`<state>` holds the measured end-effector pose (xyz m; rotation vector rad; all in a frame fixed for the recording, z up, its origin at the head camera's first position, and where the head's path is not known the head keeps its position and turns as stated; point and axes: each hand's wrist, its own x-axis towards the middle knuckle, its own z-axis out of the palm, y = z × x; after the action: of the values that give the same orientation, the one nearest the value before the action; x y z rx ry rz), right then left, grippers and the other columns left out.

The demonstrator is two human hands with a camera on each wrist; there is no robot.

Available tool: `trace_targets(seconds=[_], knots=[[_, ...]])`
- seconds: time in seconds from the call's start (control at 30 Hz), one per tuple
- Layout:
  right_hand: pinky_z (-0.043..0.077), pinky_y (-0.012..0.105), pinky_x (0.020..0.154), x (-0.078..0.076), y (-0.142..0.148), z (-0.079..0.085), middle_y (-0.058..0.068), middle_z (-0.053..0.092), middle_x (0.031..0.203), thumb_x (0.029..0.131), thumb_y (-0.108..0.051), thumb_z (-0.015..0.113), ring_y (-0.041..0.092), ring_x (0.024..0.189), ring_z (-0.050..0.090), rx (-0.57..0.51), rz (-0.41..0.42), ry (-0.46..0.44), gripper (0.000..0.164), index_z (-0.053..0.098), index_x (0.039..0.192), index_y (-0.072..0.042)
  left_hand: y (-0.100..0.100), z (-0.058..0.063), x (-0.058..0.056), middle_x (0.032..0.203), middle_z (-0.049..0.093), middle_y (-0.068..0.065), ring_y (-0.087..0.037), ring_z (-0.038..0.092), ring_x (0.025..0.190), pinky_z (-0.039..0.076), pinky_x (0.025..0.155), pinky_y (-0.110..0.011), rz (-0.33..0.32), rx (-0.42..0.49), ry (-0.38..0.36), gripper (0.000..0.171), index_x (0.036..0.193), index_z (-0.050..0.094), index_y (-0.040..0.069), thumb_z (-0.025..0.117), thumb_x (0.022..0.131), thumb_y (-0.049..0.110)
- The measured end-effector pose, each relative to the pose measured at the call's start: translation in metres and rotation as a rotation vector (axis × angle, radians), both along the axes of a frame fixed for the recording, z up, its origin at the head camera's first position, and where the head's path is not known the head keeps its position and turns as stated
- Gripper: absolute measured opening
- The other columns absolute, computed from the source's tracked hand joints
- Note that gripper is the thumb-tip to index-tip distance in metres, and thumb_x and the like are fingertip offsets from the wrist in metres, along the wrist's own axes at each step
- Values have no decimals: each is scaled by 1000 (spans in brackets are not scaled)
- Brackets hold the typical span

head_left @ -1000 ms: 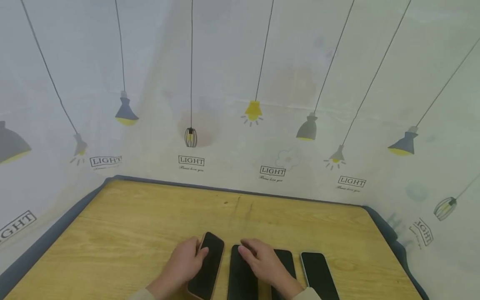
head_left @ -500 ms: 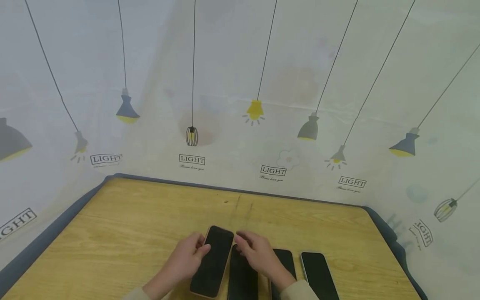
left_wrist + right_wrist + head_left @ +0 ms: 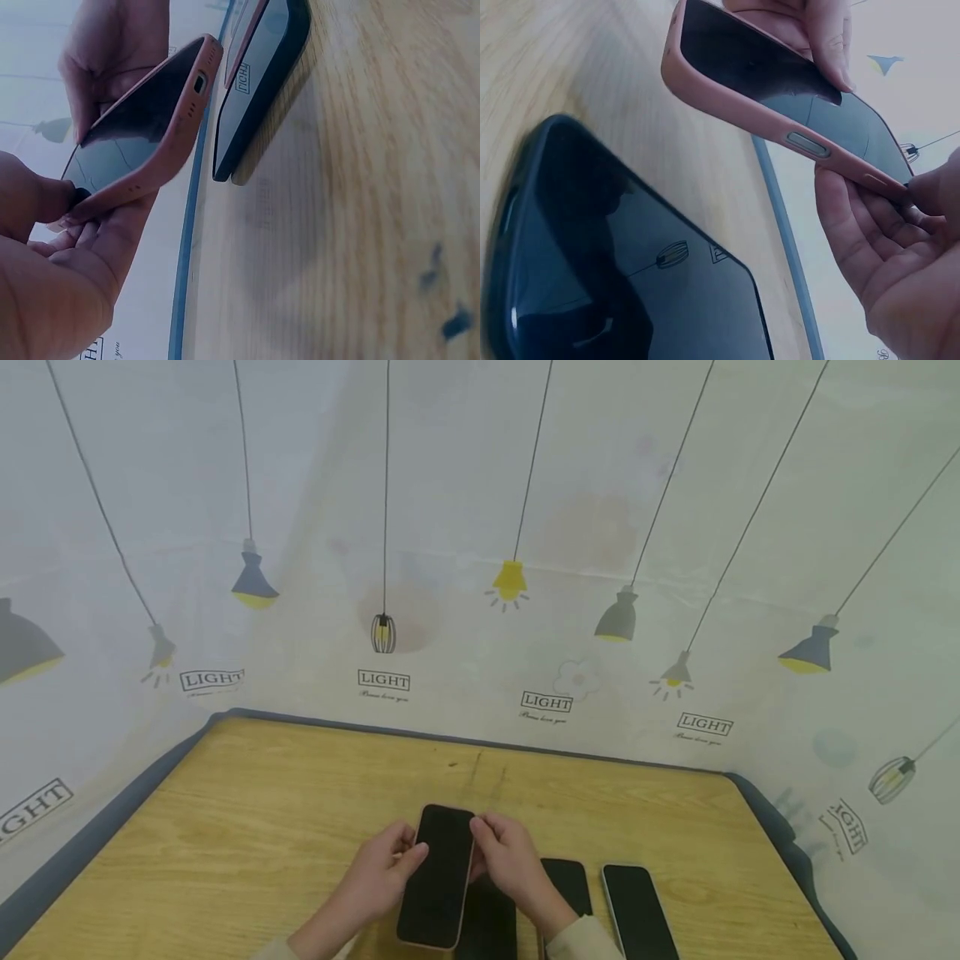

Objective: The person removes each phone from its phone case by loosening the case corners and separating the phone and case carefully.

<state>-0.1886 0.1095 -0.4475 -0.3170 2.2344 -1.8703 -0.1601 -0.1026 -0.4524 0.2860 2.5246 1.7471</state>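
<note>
A smartphone in a pink case (image 3: 438, 881) is held up off the table between both hands, dark screen facing the person. My left hand (image 3: 384, 868) grips its left edge, thumb over the front and fingers behind. At the upper right edge, my right hand (image 3: 510, 860) pinches it, thumb on the rim and curled fingers underneath. The right wrist view shows the side button on the pink case (image 3: 742, 124). Below it lies a phone in a black case (image 3: 652, 262), flat on the table and partly covered by the held phone in the head view.
To the right, a second dark phone (image 3: 568, 885) lies partly behind the right forearm, and a phone with a pale edge (image 3: 640, 910) lies beyond it. The wooden table (image 3: 300, 793) ends at a dark blue edge against a wall covering (image 3: 465, 485) printed with lamps.
The left hand has carried the pink-cased phone up and to the right, over the black one. The right hand has come off the black phone and taken hold of the pink-cased phone's right edge.
</note>
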Motion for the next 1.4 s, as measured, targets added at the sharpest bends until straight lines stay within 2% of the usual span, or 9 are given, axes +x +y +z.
trace_targets(seconds=[0.1, 0.2, 0.3, 0.4, 0.7, 0.9, 1.17, 1.3, 1.4], knots=[[62, 42, 65, 1, 0, 5, 12, 72, 79, 112, -20, 46, 22, 65, 70, -1, -10, -1, 32, 62, 99, 5, -4, -2, 1, 93, 68, -5, -20, 67, 90, 58, 72, -35, -61, 71, -19, 16, 103, 61, 0, 63, 104, 16], [61, 43, 66, 1, 2, 10, 11, 71, 79, 112, -20, 45, 20, 64, 69, -14, -20, 6, 33, 61, 99, 5, -10, -4, 3, 96, 70, -9, -22, 70, 87, 57, 67, -30, -176, 135, -70, 20, 110, 63, -5, 62, 105, 15], [61, 44, 66, -1, 3, 14, 11, 71, 79, 112, -19, 45, 19, 64, 69, -34, -29, 16, 33, 60, 99, 6, -16, -7, 7, 103, 72, -16, -27, 72, 93, 59, 72, -29, -302, 173, -124, 25, 120, 62, -10, 59, 105, 9], [61, 45, 66, -3, 4, 15, 11, 71, 79, 112, -19, 47, 19, 64, 68, -35, -28, 28, 32, 60, 99, 7, -18, -10, 11, 107, 72, -21, -33, 73, 96, 62, 72, -33, -368, 193, -164, 28, 127, 58, -13, 57, 104, 2], [61, 51, 67, -4, 5, 13, 17, 69, 80, 111, -13, 47, 27, 68, 70, 88, 6, 162, 29, 62, 94, 5, -17, -9, 19, 99, 73, -17, -29, 72, 89, 61, 68, -33, -343, 137, -132, 23, 123, 60, -12, 57, 101, -4], [58, 31, 55, -1, 2, 16, 11, 66, 75, 109, -1, 45, 23, 63, 69, 323, 0, 333, 24, 62, 92, 2, -16, -6, 19, 100, 73, -10, -22, 70, 89, 57, 71, -29, -302, 44, -149, 23, 122, 62, -8, 61, 100, 0], [48, 22, 47, 3, -6, 18, 4, 61, 66, 105, 3, 45, 11, 53, 62, 539, -11, 365, 22, 59, 119, 14, -15, -10, 17, 106, 73, -7, -15, 68, 91, 60, 77, -35, -300, -89, -138, 22, 120, 63, -3, 64, 101, 8], [48, 22, 47, 4, -9, 16, 4, 61, 66, 103, 5, 46, 8, 52, 60, 553, -26, 392, 25, 55, 123, 17, -14, -8, 18, 107, 72, -9, -18, 68, 93, 60, 78, -37, -289, -73, -152, 23, 122, 62, -4, 64, 101, 5], [49, 22, 46, 3, -9, 14, 3, 61, 67, 105, 3, 44, 8, 52, 61, 485, -33, 376, 27, 55, 126, 16, -13, -5, 21, 108, 71, -11, -21, 67, 94, 58, 77, -36, -256, -72, -143, 24, 123, 60, -4, 63, 100, 3]])
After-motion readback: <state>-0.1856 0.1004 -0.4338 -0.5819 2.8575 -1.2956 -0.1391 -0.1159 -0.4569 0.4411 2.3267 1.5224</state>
